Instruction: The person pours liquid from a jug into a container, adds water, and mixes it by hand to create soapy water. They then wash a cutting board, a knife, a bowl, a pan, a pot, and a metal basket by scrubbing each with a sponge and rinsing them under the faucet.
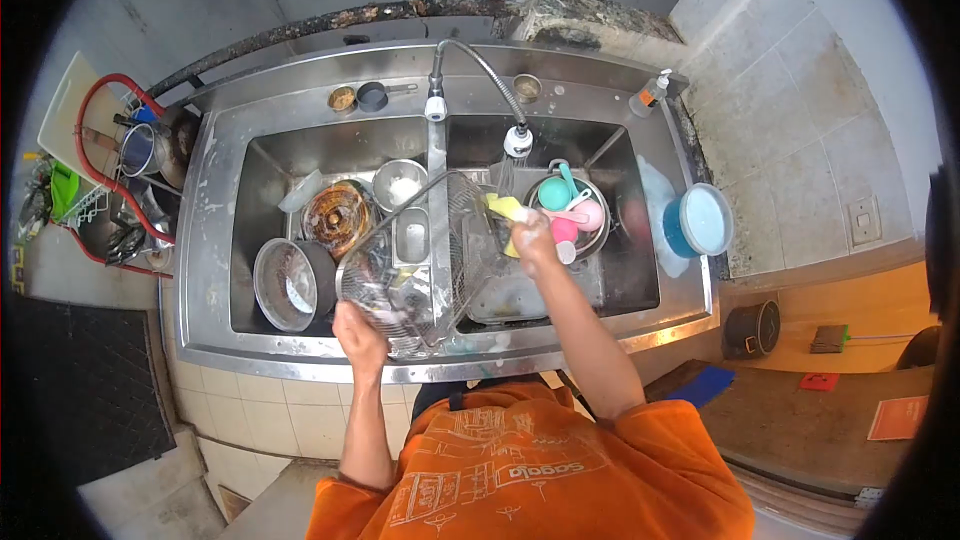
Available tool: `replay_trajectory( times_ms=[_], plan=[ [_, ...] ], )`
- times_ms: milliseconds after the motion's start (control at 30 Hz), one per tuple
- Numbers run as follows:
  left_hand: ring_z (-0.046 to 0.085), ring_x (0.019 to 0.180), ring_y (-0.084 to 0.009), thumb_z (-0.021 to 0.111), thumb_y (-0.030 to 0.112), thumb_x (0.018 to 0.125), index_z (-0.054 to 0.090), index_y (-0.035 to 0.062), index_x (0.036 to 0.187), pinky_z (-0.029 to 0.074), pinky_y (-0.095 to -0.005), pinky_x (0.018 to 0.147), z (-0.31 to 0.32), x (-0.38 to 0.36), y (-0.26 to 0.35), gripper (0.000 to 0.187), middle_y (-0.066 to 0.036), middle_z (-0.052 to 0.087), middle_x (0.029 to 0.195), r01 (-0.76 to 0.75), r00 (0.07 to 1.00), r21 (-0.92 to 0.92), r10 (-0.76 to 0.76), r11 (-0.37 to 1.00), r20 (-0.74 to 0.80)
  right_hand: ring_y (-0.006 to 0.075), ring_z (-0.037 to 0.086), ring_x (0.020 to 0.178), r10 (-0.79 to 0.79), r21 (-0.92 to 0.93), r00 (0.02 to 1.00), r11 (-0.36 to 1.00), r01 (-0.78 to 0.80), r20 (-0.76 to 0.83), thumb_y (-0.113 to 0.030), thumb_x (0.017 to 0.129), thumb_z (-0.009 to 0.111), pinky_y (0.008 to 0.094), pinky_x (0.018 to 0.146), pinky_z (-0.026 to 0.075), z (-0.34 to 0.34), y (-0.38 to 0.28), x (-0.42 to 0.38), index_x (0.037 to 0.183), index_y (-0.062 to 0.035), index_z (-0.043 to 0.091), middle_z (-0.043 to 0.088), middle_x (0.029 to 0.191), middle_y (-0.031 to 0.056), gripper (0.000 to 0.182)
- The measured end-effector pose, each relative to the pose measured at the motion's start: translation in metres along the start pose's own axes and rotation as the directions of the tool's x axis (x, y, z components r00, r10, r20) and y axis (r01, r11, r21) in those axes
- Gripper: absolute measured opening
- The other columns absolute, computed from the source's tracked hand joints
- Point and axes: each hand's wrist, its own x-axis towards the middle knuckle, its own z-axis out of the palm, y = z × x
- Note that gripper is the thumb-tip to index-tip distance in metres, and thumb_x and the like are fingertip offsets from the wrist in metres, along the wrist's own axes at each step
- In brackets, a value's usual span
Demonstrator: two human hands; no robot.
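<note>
My left hand (360,335) is closed on the near left edge of a wire mesh basket (465,250), tilted over the divider between the two sink basins. My right hand (533,242) grips a yellow sponge (508,207) at the basket's right side, with some foam on the fingers. Just beyond that hand, a metal bowl (604,240) in the right basin holds pink and teal cups (553,193). Through the mesh, the left basin's contents show only partly. Water seems to run from the faucet head (518,143) behind the sponge.
A metal pot (285,285), a browned pan (338,218) and a steel bowl (400,183) sit in the left basin. On the right ledge stand a tub of blue liquid (705,220) and a pump bottle (650,95). A dish rack (125,190) is at left.
</note>
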Motion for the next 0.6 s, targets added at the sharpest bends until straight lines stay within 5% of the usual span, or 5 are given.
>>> replay_trajectory(
  times_ms=[100, 200, 300, 467, 600],
  plan=[
    [0.048, 0.040, -0.0208, 0.051, 0.030, 0.092, 0.051, 0.0079, 0.076, 0.037, -0.0332, 0.039, -0.014, 0.000, 0.009, 0.027, -0.006, 0.048, 0.052, -0.688, 0.679, 0.144, 0.561, 0.711, 0.473, 0.0147, 0.055, 0.081, 0.166, 0.100, 0.978, 0.983, -0.154, -0.130, 0.003, 0.079, 0.051, 0.0262, 0.071, 0.044, 0.025, -0.012, -0.012, 0.101, -0.0017, 0.060, 0.059, 0.090, 0.0041, 0.024],
    [0.056, 0.045, -0.0219, 0.054, 0.030, 0.090, 0.052, 0.0100, 0.078, 0.042, -0.0356, 0.041, -0.011, 0.014, 0.067, 0.024, -0.006, 0.056, 0.059, -0.746, 0.309, -0.099, 0.474, 0.658, 0.824, 0.0165, 0.056, 0.082, 0.233, 0.383, 0.972, 0.897, -0.222, 0.017, 0.003, 0.082, 0.050, 0.0290, 0.073, 0.046, 0.025, -0.012, -0.016, 0.103, -0.0038, 0.060, 0.058, 0.092, 0.0037, 0.024],
    [0.058, 0.046, -0.0225, 0.055, 0.035, 0.087, 0.056, 0.0126, 0.083, 0.046, -0.0365, 0.043, 0.000, 0.014, 0.072, 0.023, -0.004, 0.059, 0.062, -0.762, 0.155, -0.106, 0.339, 0.639, 0.928, 0.0184, 0.057, 0.084, 0.134, 0.152, 0.986, 0.981, -0.118, -0.096, 0.002, 0.083, 0.049, 0.0315, 0.072, 0.047, 0.006, 0.017, -0.008, 0.104, -0.0057, 0.060, 0.060, 0.094, 0.0053, 0.025],
    [0.062, 0.077, -0.0219, 0.056, 0.037, 0.083, 0.064, 0.0163, 0.098, 0.050, -0.0353, 0.061, 0.032, -0.033, 0.009, 0.027, -0.004, 0.064, 0.088, -0.790, 0.009, -0.114, 0.197, 0.602, 0.980, 0.0202, 0.060, 0.069, -0.184, -0.529, 0.975, 0.844, 0.091, -0.125, -0.001, 0.081, 0.050, 0.0350, 0.060, 0.047, 0.023, -0.003, -0.040, 0.095, -0.0048, 0.063, 0.062, 0.085, 0.0069, 0.019],
    [0.047, 0.115, -0.0255, 0.058, 0.046, 0.079, 0.064, 0.0121, 0.098, 0.041, -0.0403, 0.091, 0.033, -0.046, -0.004, 0.039, -0.008, 0.057, 0.110, -0.763, 0.095, -0.123, 0.298, 0.635, 0.950, 0.0330, 0.060, 0.089, -0.410, -0.720, 0.764, 0.295, 0.628, 0.498, -0.003, 0.076, 0.055, 0.0407, 0.078, 0.047, 0.041, 0.062, -0.034, 0.094, -0.0032, 0.064, 0.063, 0.092, 0.0197, 0.020]
  ],
)
